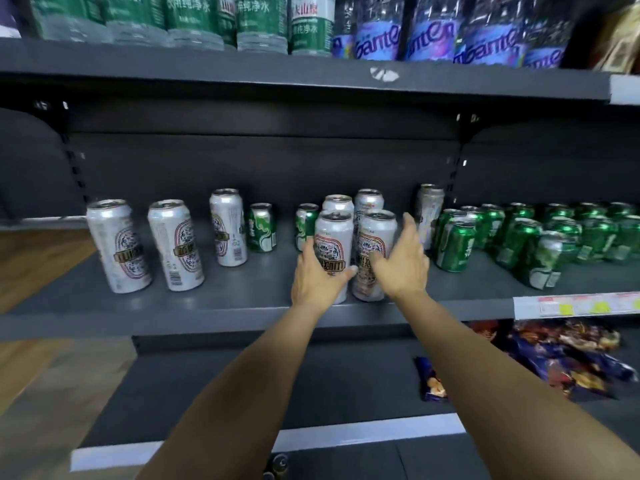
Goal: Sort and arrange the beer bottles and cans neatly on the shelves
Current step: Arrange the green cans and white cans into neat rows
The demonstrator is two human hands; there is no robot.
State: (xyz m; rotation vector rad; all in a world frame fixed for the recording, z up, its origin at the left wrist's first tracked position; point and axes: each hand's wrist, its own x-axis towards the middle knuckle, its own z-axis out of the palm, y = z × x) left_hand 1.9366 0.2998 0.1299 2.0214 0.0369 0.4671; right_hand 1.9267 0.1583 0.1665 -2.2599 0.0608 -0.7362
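Cans everywhere on this dark grey shelf (145,306), so here's the layout: the left hand (317,277) has its grip wrapped round the lower part of a tall silver can (333,244) near the front edge, thumb across the label, and the right hand (403,263) is flat and open with straight fingers against the right side of the second silver can (375,251) standing right beside it, touching. Two more silver ones sit just behind that pair, and three others (173,244) stand apart in a loose row off to the left, with another at the back right. A couple of short green cans (261,227) are mixed in between, and a whole crowd of green cans (519,237) is bunched up on the right. Water bottles (263,19) line the shelf above, snack packets (568,355) lie on the one below
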